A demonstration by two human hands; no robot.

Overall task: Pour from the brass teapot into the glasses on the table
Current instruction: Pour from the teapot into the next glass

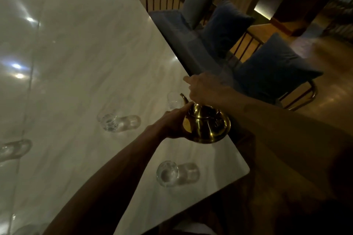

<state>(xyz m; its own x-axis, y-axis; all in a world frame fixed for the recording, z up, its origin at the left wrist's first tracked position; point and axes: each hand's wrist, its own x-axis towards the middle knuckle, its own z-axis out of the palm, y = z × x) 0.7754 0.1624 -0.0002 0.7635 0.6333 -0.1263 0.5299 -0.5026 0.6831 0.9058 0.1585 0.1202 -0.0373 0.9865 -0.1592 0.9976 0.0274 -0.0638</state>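
Two hands on the pot, so we are mid-carry. Biggest first: the pale marble bench (80, 47) fills the view from nine o'clock round to the centre, with cushioned chairs (271, 70) along its edge out at two o'clock. Over the bench's right edge, just past centre toward four o'clock, sits the brass teapot (207, 126), spout (184, 97) aimed at twelve o'clock. The right hand (206, 87) is closed over the top, presumably on the handle, though the handle itself is hidden. The left hand (173, 122) cups the pot's side, fingers curved against the brass.

Glasses next: one (168, 173) at six o'clock, one (109, 121) at nine o'clock of the pot, a blurred one (11, 149) at the far left edge, and the small one (174, 100) right beside the spout. That last looks like the target, I'd judge. Whether any hold liquid, I can't tell. No stream shows, so pouring seems not yet begun. Next: bring the spout over that rim and tip gently, left hand steadying.
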